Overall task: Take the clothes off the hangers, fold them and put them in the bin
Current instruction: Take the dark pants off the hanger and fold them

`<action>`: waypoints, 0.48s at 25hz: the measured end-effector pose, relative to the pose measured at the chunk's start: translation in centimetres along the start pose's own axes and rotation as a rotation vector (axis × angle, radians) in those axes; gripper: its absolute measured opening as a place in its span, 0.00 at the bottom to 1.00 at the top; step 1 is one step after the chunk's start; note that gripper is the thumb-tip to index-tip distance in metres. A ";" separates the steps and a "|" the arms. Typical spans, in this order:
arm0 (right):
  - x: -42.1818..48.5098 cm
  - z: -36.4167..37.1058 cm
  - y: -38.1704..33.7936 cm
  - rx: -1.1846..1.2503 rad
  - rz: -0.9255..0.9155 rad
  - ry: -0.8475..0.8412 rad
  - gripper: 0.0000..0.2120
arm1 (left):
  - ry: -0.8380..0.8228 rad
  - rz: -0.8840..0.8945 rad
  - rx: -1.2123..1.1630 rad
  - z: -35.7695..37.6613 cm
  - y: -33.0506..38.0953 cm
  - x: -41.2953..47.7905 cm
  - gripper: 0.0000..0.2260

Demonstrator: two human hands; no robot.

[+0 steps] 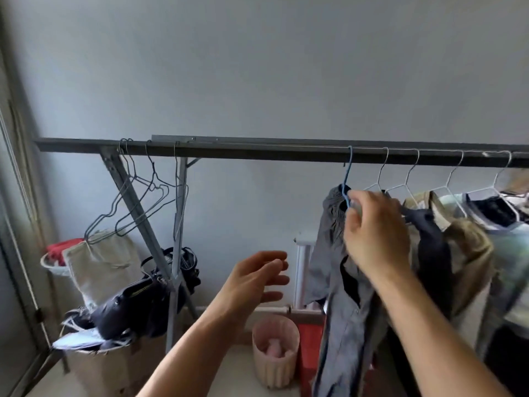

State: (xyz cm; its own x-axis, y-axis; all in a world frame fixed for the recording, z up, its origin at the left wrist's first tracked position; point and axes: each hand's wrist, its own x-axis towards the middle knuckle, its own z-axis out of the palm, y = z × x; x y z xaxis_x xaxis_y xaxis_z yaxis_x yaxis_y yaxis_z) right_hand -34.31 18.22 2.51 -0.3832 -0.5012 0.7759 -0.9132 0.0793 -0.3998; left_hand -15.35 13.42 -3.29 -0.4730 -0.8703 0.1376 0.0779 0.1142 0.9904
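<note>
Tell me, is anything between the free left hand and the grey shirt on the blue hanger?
Nothing visible: only open space lies between the left hand and the grey shirt. The right hand pinches its blue hanger.

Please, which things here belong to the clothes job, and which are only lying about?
Job: grey shirt on blue hanger, which the right hand grips; open left hand; other hung clothes; rail; pink bin, perhaps the target.
Lying about: empty hangers; black bag; beige tote; basket with red cloth.

bare hangers (137, 193) hang left on the rail (257, 151) — clothes (446, 224) right.
</note>
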 end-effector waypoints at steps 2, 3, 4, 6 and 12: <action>3.0 0.8 2.3 -0.168 0.173 -0.225 0.10 | -0.009 0.011 0.003 0.1 0.7 -0.1 0.09; 3.8 1.5 3.1 -0.174 0.234 -0.339 0.07 | -0.014 0.016 0.005 0.1 1.0 -0.1 0.09; 4.2 2.2 3.6 -0.174 0.266 -0.405 0.05 | -0.018 0.018 0.008 0.0 1.2 -0.2 0.09; 4.5 3.5 4.3 -0.175 0.282 -0.415 0.04 | -0.016 0.021 0.010 -0.3 1.4 -0.4 0.09; 5.1 4.7 3.9 -0.253 0.316 -0.516 0.07 | 0.005 0.012 0.031 -1.9 1.4 -1.3 0.10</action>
State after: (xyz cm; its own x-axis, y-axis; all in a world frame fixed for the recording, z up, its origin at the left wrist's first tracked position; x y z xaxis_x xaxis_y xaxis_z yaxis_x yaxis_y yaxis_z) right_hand -39.20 11.86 2.61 -0.5801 -0.7647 0.2806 -0.7960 0.4591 -0.3944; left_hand -12.97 13.82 -2.14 -0.4676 -0.8712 0.1497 0.0561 0.1398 0.9886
